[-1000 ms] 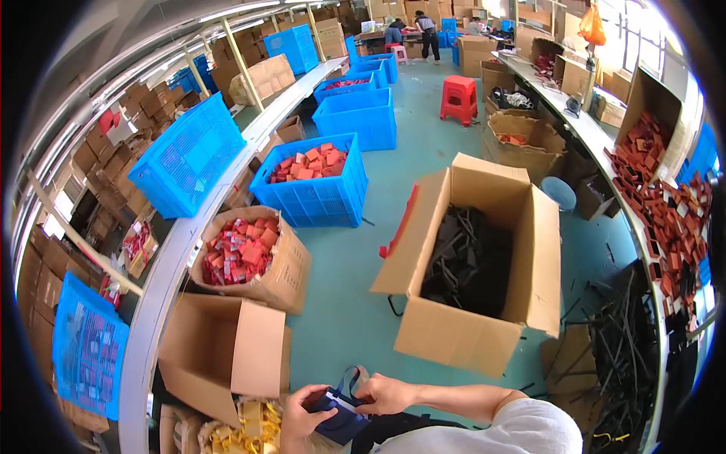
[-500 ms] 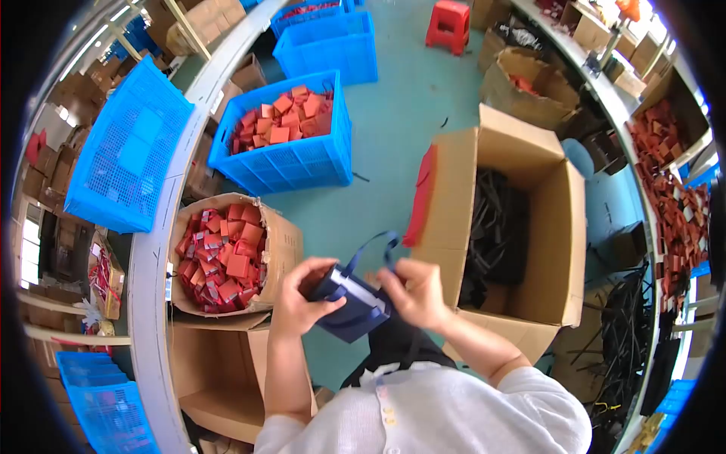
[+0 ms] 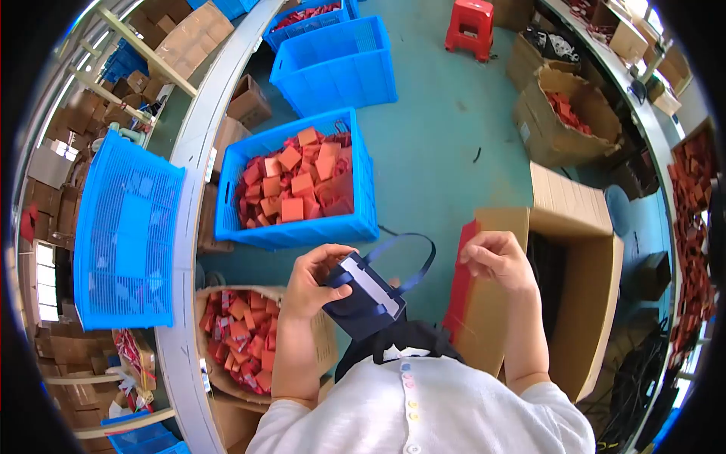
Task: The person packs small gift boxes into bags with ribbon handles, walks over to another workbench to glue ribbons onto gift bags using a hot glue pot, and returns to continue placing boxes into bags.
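My left hand (image 3: 318, 281) is closed around one end of a small navy gift bag (image 3: 361, 306), thumb on the near side. The bag is tilted, with a white strip along its upper edge. A navy ribbon handle (image 3: 429, 261) loops up from it to the right. My right hand (image 3: 495, 259) is raised apart from the bag, over the flap of an open carton (image 3: 597, 303). Its fingers are curled with the tips pressed together; whether something small is between them cannot be seen. A red piece (image 3: 458, 291) lies along the carton's left flap.
A blue crate (image 3: 302, 233) of small red boxes stands ahead on the left. Nearer is a round-topped carton (image 3: 325, 340) of red boxes. Another blue crate (image 3: 333, 68) and a red stool (image 3: 470, 30) stand farther off. Benches (image 3: 189, 189) run along both sides.
My right hand has left the bag and moved right and up, over the carton flap. My left hand still holds the bag. The view has shifted, so the surroundings appear lower.
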A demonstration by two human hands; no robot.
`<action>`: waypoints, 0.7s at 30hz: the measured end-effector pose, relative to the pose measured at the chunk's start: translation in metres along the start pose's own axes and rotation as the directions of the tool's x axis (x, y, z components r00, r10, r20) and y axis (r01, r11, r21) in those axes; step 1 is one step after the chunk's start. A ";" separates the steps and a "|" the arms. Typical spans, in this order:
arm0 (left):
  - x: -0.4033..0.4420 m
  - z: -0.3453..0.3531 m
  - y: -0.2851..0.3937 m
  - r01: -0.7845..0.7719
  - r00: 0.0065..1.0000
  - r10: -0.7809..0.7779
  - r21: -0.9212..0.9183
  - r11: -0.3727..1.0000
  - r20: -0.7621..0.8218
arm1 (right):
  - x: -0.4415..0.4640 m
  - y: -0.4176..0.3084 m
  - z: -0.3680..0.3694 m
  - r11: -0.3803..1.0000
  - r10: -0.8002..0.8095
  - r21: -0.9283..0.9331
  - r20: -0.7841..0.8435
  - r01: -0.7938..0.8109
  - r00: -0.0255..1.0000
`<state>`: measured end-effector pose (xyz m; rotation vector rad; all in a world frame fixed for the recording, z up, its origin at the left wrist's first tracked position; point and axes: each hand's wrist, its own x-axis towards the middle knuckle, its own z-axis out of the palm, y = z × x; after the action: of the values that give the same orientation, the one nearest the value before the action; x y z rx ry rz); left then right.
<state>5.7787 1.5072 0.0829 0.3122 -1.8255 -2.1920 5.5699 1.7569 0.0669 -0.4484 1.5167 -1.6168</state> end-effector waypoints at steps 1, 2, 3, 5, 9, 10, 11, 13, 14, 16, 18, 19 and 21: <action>0.029 -0.006 -0.001 0.005 1.000 -0.005 0.006 1.000 0.008 | 0.023 -0.006 -0.008 0.997 -0.057 -0.062 -0.101 0.051 0.993; 0.059 -0.011 -0.004 0.016 1.000 -0.017 0.008 1.000 0.021 | 0.044 -0.017 -0.016 0.996 -0.082 -0.040 -0.155 0.077 0.984; 0.091 -0.016 -0.007 0.019 0.999 -0.019 0.001 1.000 0.034 | 0.068 -0.025 -0.030 0.988 -0.129 -0.095 -0.089 0.121 0.988; 0.157 -0.027 -0.011 0.063 0.994 -0.060 -0.032 0.998 0.087 | 0.114 -0.047 -0.048 0.978 -0.164 -0.141 -0.051 0.155 0.985; 0.303 -0.040 -0.007 -0.003 0.990 0.009 -0.047 0.999 0.143 | 0.229 -0.082 -0.067 0.982 0.025 -0.185 0.272 0.027 0.962; 0.338 -0.040 -0.002 0.004 0.987 0.004 -0.045 0.999 0.159 | 0.248 -0.106 -0.067 0.977 0.189 -0.146 0.254 -0.156 0.949; 0.376 -0.038 0.001 -0.015 0.983 0.021 -0.035 0.999 0.185 | 0.273 -0.119 -0.071 0.983 0.179 -0.075 0.273 -0.165 0.945; 0.438 -0.034 0.007 -0.003 0.973 0.007 -0.018 1.000 0.230 | 0.315 -0.138 -0.098 0.970 0.124 0.171 0.264 -0.173 0.957; 0.470 -0.033 0.011 0.003 0.971 -0.002 -0.001 1.000 0.237 | 0.338 -0.151 -0.120 0.935 0.067 0.326 0.226 -0.140 0.972; 0.534 -0.036 0.016 -0.033 0.971 0.033 -0.003 0.999 0.237 | 0.375 -0.181 -0.167 0.816 -0.164 0.565 0.027 0.120 0.986; 0.595 -0.043 0.017 -0.080 0.963 0.073 0.015 0.997 0.261 | 0.409 -0.198 -0.231 0.677 -0.348 0.593 -0.264 0.436 0.900; 0.628 -0.048 0.016 -0.135 0.945 0.125 0.011 0.991 0.302 | 0.424 -0.212 -0.269 0.574 -0.296 0.546 -0.557 0.611 0.776; 0.688 -0.053 0.017 -0.142 0.952 0.134 0.008 0.990 0.277 | 0.450 -0.225 -0.386 -0.066 -0.633 0.827 -0.467 0.558 0.618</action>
<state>5.1509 1.2211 0.0952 -0.1214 -1.9523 -2.2028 4.9485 1.6328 0.0724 -0.4590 -0.1627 -2.8331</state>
